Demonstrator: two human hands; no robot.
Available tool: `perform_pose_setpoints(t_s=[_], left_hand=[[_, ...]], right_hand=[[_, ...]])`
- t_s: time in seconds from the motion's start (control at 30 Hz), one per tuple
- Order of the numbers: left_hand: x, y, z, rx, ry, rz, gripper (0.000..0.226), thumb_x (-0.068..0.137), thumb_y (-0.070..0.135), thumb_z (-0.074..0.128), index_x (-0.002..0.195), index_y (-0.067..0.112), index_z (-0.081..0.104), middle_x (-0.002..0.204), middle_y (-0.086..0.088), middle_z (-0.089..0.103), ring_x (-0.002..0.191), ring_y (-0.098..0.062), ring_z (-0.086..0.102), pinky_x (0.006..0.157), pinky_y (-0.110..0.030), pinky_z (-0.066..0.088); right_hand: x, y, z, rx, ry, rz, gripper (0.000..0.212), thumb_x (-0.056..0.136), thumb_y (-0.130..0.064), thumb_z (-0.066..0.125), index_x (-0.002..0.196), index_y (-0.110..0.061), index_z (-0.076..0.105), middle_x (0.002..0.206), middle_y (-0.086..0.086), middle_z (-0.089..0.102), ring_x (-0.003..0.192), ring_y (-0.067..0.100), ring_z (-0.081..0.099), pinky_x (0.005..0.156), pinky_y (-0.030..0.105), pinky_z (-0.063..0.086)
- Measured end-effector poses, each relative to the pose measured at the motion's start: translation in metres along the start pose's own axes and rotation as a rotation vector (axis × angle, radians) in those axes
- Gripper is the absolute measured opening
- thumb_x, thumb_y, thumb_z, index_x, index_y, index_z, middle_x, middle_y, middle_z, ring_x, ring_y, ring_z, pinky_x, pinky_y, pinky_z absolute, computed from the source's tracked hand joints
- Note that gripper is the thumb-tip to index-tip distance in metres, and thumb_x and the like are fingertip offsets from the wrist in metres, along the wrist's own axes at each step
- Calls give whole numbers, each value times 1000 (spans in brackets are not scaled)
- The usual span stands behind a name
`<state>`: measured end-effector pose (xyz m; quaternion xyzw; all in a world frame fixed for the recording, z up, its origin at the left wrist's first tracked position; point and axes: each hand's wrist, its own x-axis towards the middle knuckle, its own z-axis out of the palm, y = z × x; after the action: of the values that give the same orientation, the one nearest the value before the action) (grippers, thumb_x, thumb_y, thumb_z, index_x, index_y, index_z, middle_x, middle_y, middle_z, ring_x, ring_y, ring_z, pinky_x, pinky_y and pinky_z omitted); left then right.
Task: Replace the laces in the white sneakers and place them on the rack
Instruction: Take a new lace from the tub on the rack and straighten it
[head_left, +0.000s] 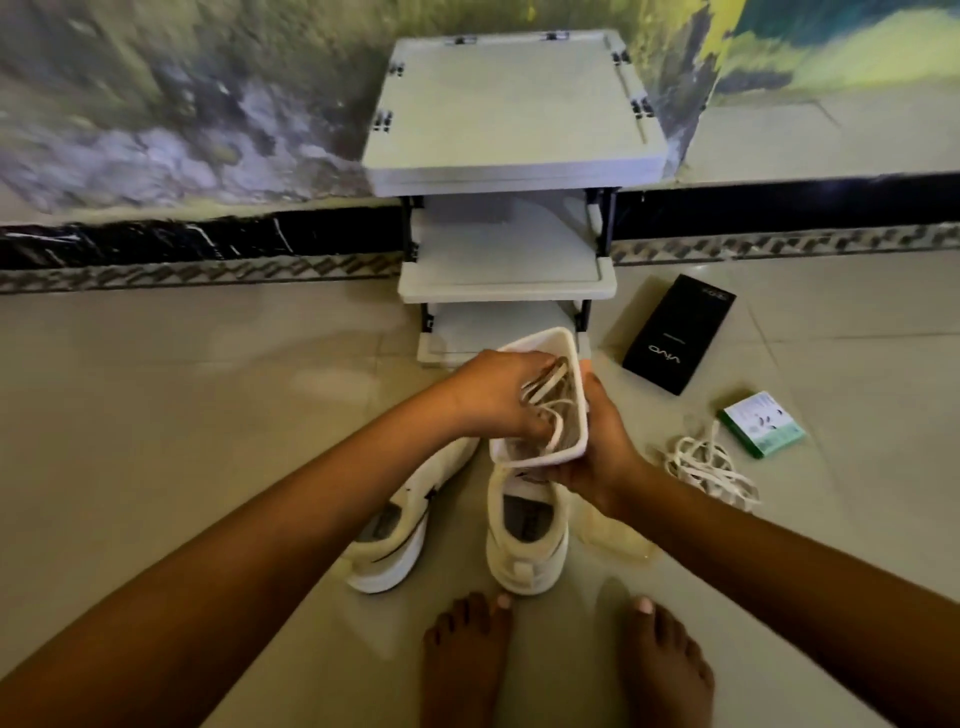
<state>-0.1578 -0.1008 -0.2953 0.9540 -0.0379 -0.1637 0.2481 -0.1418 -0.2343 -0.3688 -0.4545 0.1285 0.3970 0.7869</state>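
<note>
Two white sneakers stand on the tiled floor: the left sneaker is tilted outward, the right sneaker points away from me. Above them my right hand grips a white rectangular box by its right side and near corner. My left hand reaches into the box, its fingers curled round pale laces inside. A loose heap of white laces lies on the floor to the right. The white three-tier rack stands against the wall ahead.
A black phone box and a small green-and-white packet lie on the floor at right. A clear plastic piece lies beside the right sneaker. My bare feet stand just behind the sneakers. A dark skirting runs along the wall.
</note>
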Motion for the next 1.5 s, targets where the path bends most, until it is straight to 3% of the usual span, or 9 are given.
perform_pose_setpoints(t_s=[0.17, 0.37, 0.5, 0.63, 0.87, 0.97, 1.1, 1.23, 1.5], left_hand=[[-26, -35, 0, 125, 98, -104, 53, 84, 28, 64, 134, 27, 46, 131, -2, 55, 114, -22, 53, 90, -29, 45], [-45, -75, 11, 30, 123, -187, 25, 88, 25, 61, 112, 18, 64, 114, -5, 64, 102, -20, 57, 80, -23, 41], [-58, -103, 0, -204, 152, -269, 12, 80, 19, 70, 92, 14, 69, 99, -5, 69, 92, -19, 62, 77, -25, 48], [-82, -132, -33, -549, 264, -293, 14, 79, -1, 68, 91, 5, 67, 77, -7, 64, 66, -14, 60, 55, -22, 52], [-101, -209, -29, -572, 404, -573, 16, 80, -1, 67, 92, 10, 67, 73, -8, 63, 60, -14, 58, 47, -16, 50], [-103, -242, 8, -472, 420, -769, 17, 73, -3, 71, 87, 6, 69, 78, -19, 66, 61, -23, 61, 58, -30, 56], [-107, -262, 43, -386, 379, -887, 41, 58, 5, 79, 97, 4, 67, 101, -23, 67, 92, -34, 65, 81, -39, 54], [-104, -262, 37, -266, 170, -865, 58, 76, 1, 71, 131, 11, 54, 131, -16, 54, 108, -33, 60, 90, -41, 52], [-43, -183, -37, 76, 69, -489, 43, 84, 11, 68, 125, 14, 58, 124, -9, 61, 104, -22, 59, 80, -24, 44]], right_hand=[[11, 46, 60, 96, 74, 5, 46, 91, -60, 39, 105, -24, 63, 92, 7, 72, 88, 27, 66, 69, 40, 54], [28, 84, 84, 163, 67, 5, 48, 92, -60, 35, 114, -24, 58, 102, 9, 68, 97, 31, 63, 78, 48, 53], [38, 95, 93, 186, -16, 51, 46, 94, -58, 30, 97, -24, 62, 89, 8, 71, 91, 31, 64, 74, 49, 54], [47, 104, 95, 281, -93, 88, 44, 93, -58, 30, 102, -26, 59, 86, 7, 73, 81, 29, 67, 63, 46, 57], [62, 112, 98, 370, -162, 144, 47, 88, -62, 40, 115, -27, 59, 96, 5, 71, 86, 29, 69, 66, 48, 59], [66, 113, 95, 335, -183, 134, 51, 88, -63, 39, 123, -28, 54, 101, 6, 70, 91, 30, 68, 66, 46, 58], [67, 104, 92, 301, -188, 133, 58, 90, -62, 37, 133, -25, 48, 106, 8, 67, 93, 30, 66, 68, 46, 58], [66, 92, 91, 281, -192, 167, 61, 91, -62, 35, 137, -23, 46, 107, 10, 65, 93, 32, 65, 71, 48, 57], [30, 7, 54, -110, -178, 148, 55, 92, -62, 32, 120, -20, 55, 97, 9, 69, 84, 27, 69, 68, 42, 58]])
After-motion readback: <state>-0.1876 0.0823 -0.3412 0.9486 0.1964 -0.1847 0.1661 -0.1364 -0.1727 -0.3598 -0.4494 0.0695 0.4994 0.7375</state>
